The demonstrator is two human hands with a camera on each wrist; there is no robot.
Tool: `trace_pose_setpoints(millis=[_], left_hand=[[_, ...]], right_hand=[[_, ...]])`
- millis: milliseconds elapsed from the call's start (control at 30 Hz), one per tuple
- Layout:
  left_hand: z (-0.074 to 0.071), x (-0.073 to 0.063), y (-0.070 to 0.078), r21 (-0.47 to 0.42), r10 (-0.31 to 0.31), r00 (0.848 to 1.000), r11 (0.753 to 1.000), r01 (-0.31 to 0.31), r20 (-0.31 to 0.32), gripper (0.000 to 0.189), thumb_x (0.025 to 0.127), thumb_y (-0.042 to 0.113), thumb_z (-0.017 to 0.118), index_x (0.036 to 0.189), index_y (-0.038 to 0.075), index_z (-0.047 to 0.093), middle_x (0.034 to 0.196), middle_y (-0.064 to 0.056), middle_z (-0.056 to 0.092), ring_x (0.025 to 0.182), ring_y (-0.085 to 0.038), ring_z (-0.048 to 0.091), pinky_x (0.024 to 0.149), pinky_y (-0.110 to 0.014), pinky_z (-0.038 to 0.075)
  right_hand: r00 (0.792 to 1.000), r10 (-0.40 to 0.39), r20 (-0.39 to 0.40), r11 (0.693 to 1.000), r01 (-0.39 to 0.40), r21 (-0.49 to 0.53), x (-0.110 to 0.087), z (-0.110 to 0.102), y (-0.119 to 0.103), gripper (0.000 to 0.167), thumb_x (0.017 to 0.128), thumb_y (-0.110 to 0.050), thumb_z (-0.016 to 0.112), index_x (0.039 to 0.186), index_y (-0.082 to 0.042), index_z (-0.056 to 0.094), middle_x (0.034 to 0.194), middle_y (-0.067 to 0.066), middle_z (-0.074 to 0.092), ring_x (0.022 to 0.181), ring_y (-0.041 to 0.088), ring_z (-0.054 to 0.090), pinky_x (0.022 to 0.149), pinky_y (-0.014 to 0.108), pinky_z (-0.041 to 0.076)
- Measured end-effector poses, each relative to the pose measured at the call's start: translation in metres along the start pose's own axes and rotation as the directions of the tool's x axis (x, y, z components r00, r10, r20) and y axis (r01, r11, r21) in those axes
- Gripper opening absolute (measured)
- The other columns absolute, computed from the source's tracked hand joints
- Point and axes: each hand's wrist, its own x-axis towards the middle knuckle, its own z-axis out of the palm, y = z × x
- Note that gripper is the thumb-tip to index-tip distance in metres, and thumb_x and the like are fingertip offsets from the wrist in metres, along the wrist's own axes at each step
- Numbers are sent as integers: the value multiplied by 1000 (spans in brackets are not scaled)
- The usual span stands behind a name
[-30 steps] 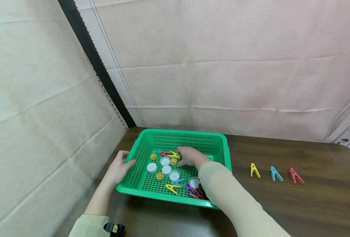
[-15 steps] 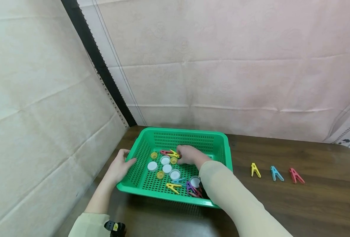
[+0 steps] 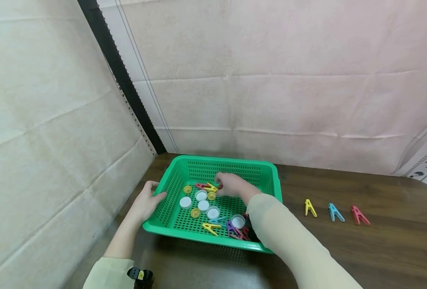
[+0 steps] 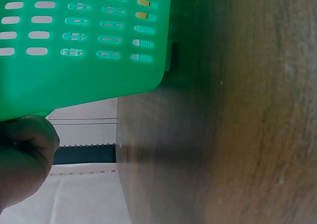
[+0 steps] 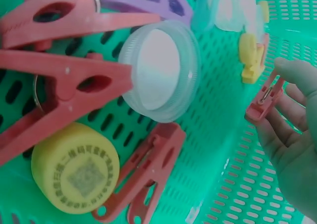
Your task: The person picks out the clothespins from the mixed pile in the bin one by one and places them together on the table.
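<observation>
My left hand [image 3: 146, 203] holds the left rim of a green plastic basket [image 3: 228, 161]; in the left wrist view, its curled fingers show at the rim. Inside the basket, my right hand [image 3: 232, 186] pinches a red clothespin [image 5: 265, 102] between thumb and fingers, above the basket floor. Left of that hand lie a yellow clothespin [image 3: 210, 188] and a yellow cap [image 3: 211, 196]. Several white caps [image 3: 185, 202] are scattered over the floor. Nearer the front are another yellow clothespin [image 3: 210, 228], a purple clothespin [image 3: 230, 228] and red clothespins [image 5: 64, 80], partly hidden by my right sleeve in the head view.
Right of the basket, a yellow clothespin [image 3: 310, 208], a blue clothespin [image 3: 335, 212] and a red clothespin [image 3: 360, 215] form a row on the brown wooden table [image 3: 397, 245]. Pale cloth [image 3: 271, 104] hangs behind and along the left side.
My right hand has risen slightly from the basket floor with the red clothespin. More of the red clothespins by my right sleeve now shows. My left hand stays on the rim.
</observation>
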Motion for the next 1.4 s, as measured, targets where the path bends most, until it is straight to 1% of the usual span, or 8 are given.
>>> trace_pose_setpoints(millis=[167, 400, 600, 767, 933, 1133, 1267, 1400], left_hand=[[-1, 1, -1, 2, -6, 1000, 1000, 6, -1, 52, 95, 34, 53, 133, 4, 33, 112, -17, 53, 88, -23, 56, 71, -37, 45], [-2, -1, 0, 0, -5, 1000, 1000, 5, 3, 52, 95, 33, 53, 133, 4, 33, 113, -17, 52, 88, -24, 55, 70, -37, 45], [-2, 0, -1, 4, 0, 1000, 1000, 0, 5, 52, 95, 34, 52, 133, 3, 33, 114, -18, 51, 91, -25, 55, 72, -37, 45], [-2, 0, -2, 2, 8, 1000, 1000, -8, 10, 52, 95, 34, 53, 133, 3, 33, 117, -18, 50, 94, -26, 54, 74, -40, 45], [-1, 0, -2, -6, 6, 1000, 1000, -6, 20, 52, 95, 34, 53, 132, 4, 33, 116, -18, 51, 92, -26, 55, 72, -37, 45], [-1, 1, 0, -12, 8, 1000, 1000, -7, 23, 51, 95, 33, 52, 132, 4, 34, 112, -17, 51, 89, -25, 56, 70, -36, 46], [-1, 2, 0, -6, 5, 1000, 1000, -5, 23, 51, 95, 33, 52, 132, 4, 33, 113, -17, 51, 90, -25, 55, 70, -36, 46], [-1, 1, 0, 4, 5, 1000, 1000, -5, 22, 52, 95, 34, 52, 133, 4, 33, 113, -17, 51, 90, -25, 56, 71, -37, 46]], right_hand=[[1000, -12, -28, 998, 14, 54, -4, -8, 0, 43, 90, -22, 64, 127, -5, 50, 95, 2, 57, 79, 17, 53, 74, 36, 43], [999, -10, -33, 996, 13, 91, -11, -17, -3, 44, 90, -22, 62, 129, -6, 49, 96, -1, 57, 80, 15, 53, 74, 34, 45], [999, -1, -33, 994, 5, 110, -16, -25, -4, 48, 90, -19, 61, 133, -6, 45, 91, 0, 57, 71, 16, 56, 71, 35, 45], [999, 12, -49, 994, -6, 105, -19, -28, 1, 49, 89, -17, 61, 134, -6, 45, 86, 0, 58, 72, 17, 56, 71, 34, 44], [998, 16, -53, 993, -10, 120, -25, -31, 9, 51, 87, -16, 61, 134, -5, 46, 85, -1, 59, 75, 19, 59, 74, 35, 45], [998, 21, -57, 989, -12, 147, -34, -42, 16, 51, 85, -14, 60, 133, -5, 48, 84, 0, 60, 76, 18, 53, 72, 34, 43], [998, -1, -58, 983, 12, 183, -38, -50, 16, 52, 83, -14, 62, 131, -3, 48, 88, 1, 59, 79, 18, 51, 73, 33, 43], [997, -36, -65, 980, 48, 191, -41, -58, 17, 48, 84, -13, 61, 130, -2, 49, 92, 3, 58, 81, 19, 51, 74, 34, 43]])
